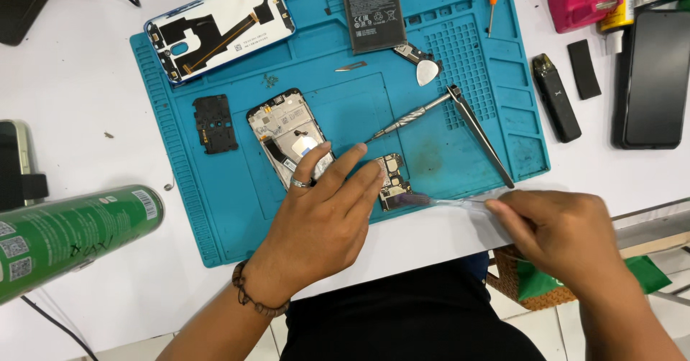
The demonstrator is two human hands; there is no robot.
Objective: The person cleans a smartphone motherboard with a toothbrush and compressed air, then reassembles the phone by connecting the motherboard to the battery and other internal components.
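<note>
White table with one green spray can (68, 235) far left, one blue repair mat (230, 210) holding one open phone frame (290, 135), left hand (323, 217) fingers spread pinning one small circuit board (392, 181), right hand (564, 235) closed round one clear-handled brush (449, 201) touching it.

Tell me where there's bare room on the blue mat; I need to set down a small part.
Bare mat lies left of the left hand, below the black plate. Another patch sits between battery and phone frame. Crowded around circuit board, screwdriver, tweezers.
</note>
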